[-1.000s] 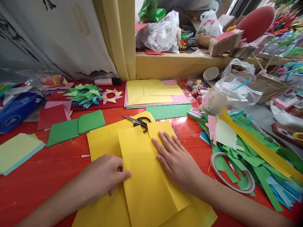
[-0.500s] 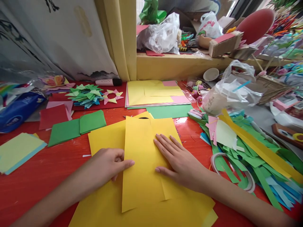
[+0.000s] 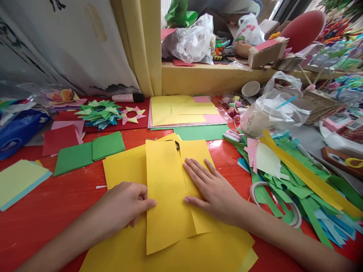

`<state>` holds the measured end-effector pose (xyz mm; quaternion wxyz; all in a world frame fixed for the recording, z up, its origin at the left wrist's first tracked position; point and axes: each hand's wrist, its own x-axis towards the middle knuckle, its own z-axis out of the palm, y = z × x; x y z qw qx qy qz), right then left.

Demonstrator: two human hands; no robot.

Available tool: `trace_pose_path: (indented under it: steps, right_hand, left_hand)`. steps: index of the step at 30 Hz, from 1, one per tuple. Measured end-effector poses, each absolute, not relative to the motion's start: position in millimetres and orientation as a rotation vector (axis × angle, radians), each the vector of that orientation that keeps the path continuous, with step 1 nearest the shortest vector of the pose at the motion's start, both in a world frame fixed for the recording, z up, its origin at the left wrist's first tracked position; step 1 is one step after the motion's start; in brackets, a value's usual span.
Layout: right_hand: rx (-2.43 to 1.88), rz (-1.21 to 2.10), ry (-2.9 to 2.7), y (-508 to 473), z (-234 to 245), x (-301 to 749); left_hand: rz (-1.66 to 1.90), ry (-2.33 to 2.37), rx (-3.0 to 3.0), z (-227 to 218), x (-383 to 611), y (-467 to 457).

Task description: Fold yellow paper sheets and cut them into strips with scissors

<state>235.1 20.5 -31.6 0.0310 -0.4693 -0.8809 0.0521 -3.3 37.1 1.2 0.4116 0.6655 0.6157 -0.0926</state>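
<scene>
- Since half a second ago, a thin gap has come back at the 12 o'clock end, between the left yellow piece (image 3: 166,196) and the right yellow piece (image 3: 195,151).
- Both pieces sit farther toward 12 o'clock than a second ago, and now they hide most of the scissors (image 3: 177,144). Just a bit of black handle peeks out.
- The left hand (image 3: 127,202) has its grip closed on the left yellow piece, at the 9 o'clock edge. Its thumb is on top and its fingers are curled.
- The right hand (image 3: 212,192) is spread out flat on the right yellow piece, at 3 o'clock. Its grip is not pinching anything.
- Both pieces lie on a big yellow sheet (image 3: 121,166) on the red tabletop (image 3: 34,230).
- Green squares (image 3: 73,158) lie near 10 o'clock.
- Pink and yellow star ring (image 3: 124,119) is at 11 o'clock.
- Paper stack (image 3: 181,105) is at 12 o'clock.
- Tape ring (image 3: 297,217) and a heap of paper strips (image 3: 306,196) are at 3 o'clock.
</scene>
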Motion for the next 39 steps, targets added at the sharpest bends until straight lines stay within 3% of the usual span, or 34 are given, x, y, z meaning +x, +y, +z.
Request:
trace_pose_path:
  steps: [10, 23, 39]
  right_hand:
    - [-1.464, 0.182, -2.731, 21, -32, 235]
    - [-1.37, 0.248, -2.737, 19, -20, 240]
    - [-1.398, 0.288, -2.725, 20, -26, 238]
  left_hand:
    - [-0.256, 1.531, 1.643, 7, 0, 39]
    - [-0.002, 1.604, 1.745, 5, -5, 43]
    - [-0.203, 1.533, 1.774, 4, -5, 42]
